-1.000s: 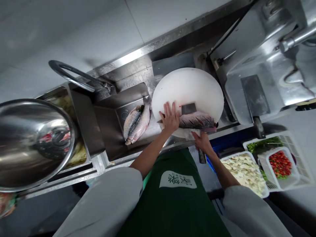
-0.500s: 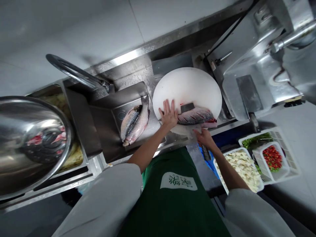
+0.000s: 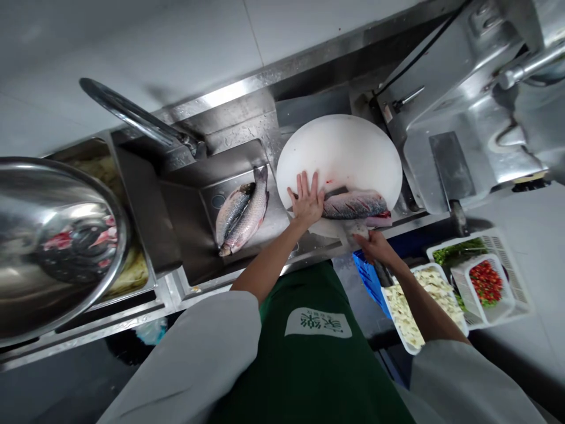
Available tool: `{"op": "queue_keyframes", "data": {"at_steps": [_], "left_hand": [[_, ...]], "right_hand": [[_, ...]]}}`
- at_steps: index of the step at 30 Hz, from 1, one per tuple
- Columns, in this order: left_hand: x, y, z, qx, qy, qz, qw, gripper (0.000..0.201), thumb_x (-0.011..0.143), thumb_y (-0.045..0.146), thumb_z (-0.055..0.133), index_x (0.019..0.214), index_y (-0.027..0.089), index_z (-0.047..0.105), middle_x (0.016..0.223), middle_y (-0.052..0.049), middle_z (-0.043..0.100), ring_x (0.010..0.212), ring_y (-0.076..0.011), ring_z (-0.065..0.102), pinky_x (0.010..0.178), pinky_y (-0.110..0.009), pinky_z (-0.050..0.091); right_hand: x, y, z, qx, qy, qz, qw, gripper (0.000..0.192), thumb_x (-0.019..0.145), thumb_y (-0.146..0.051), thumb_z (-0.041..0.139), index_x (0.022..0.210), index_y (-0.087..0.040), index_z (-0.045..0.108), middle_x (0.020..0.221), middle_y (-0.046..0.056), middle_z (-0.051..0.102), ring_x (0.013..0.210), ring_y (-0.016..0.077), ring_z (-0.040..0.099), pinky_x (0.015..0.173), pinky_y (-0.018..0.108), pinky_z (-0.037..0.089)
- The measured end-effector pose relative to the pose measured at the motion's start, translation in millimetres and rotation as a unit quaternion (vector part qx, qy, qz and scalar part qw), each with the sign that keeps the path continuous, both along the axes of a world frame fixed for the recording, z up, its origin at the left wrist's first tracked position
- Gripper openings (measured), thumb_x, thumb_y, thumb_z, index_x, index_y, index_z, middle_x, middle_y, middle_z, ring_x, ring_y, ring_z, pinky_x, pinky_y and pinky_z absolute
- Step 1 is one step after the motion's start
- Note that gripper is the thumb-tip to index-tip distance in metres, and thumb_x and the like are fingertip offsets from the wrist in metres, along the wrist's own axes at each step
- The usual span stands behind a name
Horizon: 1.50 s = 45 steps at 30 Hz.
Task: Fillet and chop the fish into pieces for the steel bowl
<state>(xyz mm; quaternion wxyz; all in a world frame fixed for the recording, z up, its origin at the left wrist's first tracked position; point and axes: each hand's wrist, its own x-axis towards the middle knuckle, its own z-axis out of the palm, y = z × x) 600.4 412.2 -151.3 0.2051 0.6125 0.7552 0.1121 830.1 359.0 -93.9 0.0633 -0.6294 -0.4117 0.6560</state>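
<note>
Left hand [image 3: 306, 202] presses flat, fingers spread, on the scored grey fish [image 3: 355, 205]; right hand [image 3: 375, 245], now drawn back, grips the dark-handled cleaver [image 3: 383, 272].

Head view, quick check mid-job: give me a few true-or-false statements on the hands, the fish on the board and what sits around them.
1. The left hand presses flat on one end of the fish on the board. True.
2. That fish lies on a square wooden board. False: the white cutting board is round.
3. The right hand grips a knife handle at the board's near edge. True.
4. The sink holds no fish. False: two whole fish lie in it.
5. The red chillies sit in a white basket at the right. True.
</note>
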Motion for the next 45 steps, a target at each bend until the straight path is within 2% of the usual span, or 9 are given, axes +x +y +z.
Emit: {"op": "queue_keyframes", "data": {"at_steps": [4,12,19,24,30,33,36,41,45], "left_hand": [[-4.3,1.4,-4.4,-0.003,0.000,0.004,1.000,0.065,0.109,0.049,0.026,0.170,0.028,0.018,0.178,-0.005,0.009,0.166,-0.0294,0.003,0.131,-0.065,0.010],[-19.1,-0.7,-3.3,-0.017,0.020,0.007,1.000,0.065,0.109,0.044,0.025,0.170,0.025,0.016,0.178,-0.008,0.007,0.166,-0.0284,0.002,0.131,-0.064,0.006],[-15.3,0.7,1.6,-0.021,0.018,0.017,0.999,0.064,0.110,0.043,0.023,0.170,0.023,0.018,0.178,-0.009,0.006,0.166,-0.0283,0.003,0.131,-0.063,0.004],[-15.7,-0.5,2.5,-0.023,0.010,0.022,0.999,0.065,0.109,0.046,0.024,0.170,0.026,0.017,0.178,-0.005,0.009,0.166,-0.0268,0.001,0.132,-0.062,0.003],[-13.6,6.3,5.0,-0.041,0.012,0.026,0.999,0.065,0.109,0.045,0.021,0.171,0.024,0.013,0.178,-0.006,0.006,0.166,-0.0259,-0.001,0.131,-0.062,0.002],[-19.2,-0.1,12.6,-0.044,-0.008,0.020,0.999,0.065,0.109,0.043,0.019,0.171,0.024,0.011,0.178,-0.005,0.004,0.166,-0.0246,-0.003,0.132,-0.061,0.004],[-33.7,-28.1,19.2,-0.029,-0.037,-0.028,0.999,0.065,0.110,0.040,0.016,0.171,0.019,0.010,0.178,-0.008,0.004,0.166,-0.0225,-0.001,0.133,-0.056,0.007],[-54.6,-77.9,13.7,-0.032,-0.038,-0.195,0.979,0.064,0.109,0.038,0.020,0.168,0.012,0.024,0.175,-0.014,0.022,0.164,-0.0243,0.016,0.133,-0.053,0.008],[-53.9,-81.8,9.5,-0.023,-0.007,-0.208,0.978,0.066,0.108,0.040,0.025,0.168,0.011,0.023,0.174,-0.015,0.023,0.164,-0.0264,0.019,0.133,-0.055,0.009]], "right_hand": [[-18.9,-0.1,-12.6,0.055,-0.013,-0.033,0.998,0.038,0.091,-0.056,0.070,0.087,-0.023,0.050,0.039,-0.009,0.039,0.033,0.0110,0.036,0.037,0.025,0.029],[-12.2,-5.8,-7.8,-0.005,0.024,-0.041,0.999,0.040,0.089,-0.057,0.072,0.083,-0.025,0.047,0.039,-0.011,0.036,0.033,0.0101,0.032,0.035,0.025,0.029],[-58.7,-26.3,-14.4,0.022,-0.023,-0.144,0.989,0.038,0.093,-0.058,0.065,0.084,-0.025,0.050,0.041,-0.010,0.037,0.034,0.0115,0.036,0.034,0.024,0.034],[-67.1,-31.3,-19.7,0.063,-0.047,-0.139,0.987,0.035,0.094,-0.055,0.061,0.080,-0.025,0.049,0.041,-0.008,0.039,0.034,0.0129,0.039,0.034,0.025,0.034],[-45.4,-18.7,-24.7,0.081,-0.065,-0.020,0.994,0.035,0.092,-0.052,0.065,0.076,-0.023,0.055,0.038,-0.006,0.041,0.034,0.0137,0.044,0.036,0.024,0.035],[-46.6,-12.4,-28.1,0.097,-0.075,-0.015,0.992,0.033,0.092,-0.051,0.064,0.077,-0.023,0.057,0.039,-0.006,0.042,0.034,0.0134,0.044,0.037,0.024,0.035],[-52.4,-9.7,-30.0,0.086,-0.057,-0.025,0.994,0.034,0.093,-0.054,0.063,0.082,-0.023,0.059,0.039,-0.007,0.041,0.032,0.0133,0.040,0.035,0.025,0.034],[-58.4,-9.6,-31.4,0.079,-0.055,-0.024,0.995,0.033,0.093,-0.052,0.063,0.086,-0.020,0.061,0.038,-0.007,0.041,0.033,0.0142,0.041,0.035,0.026,0.034],[-62.7,-10.6,-30.9,0.091,-0.065,-0.027,0.993,0.032,0.095,-0.051,0.061,0.084,-0.021,0.062,0.039,-0.007,0.042,0.033,0.0130,0.041,0.036,0.025,0.034]]}}
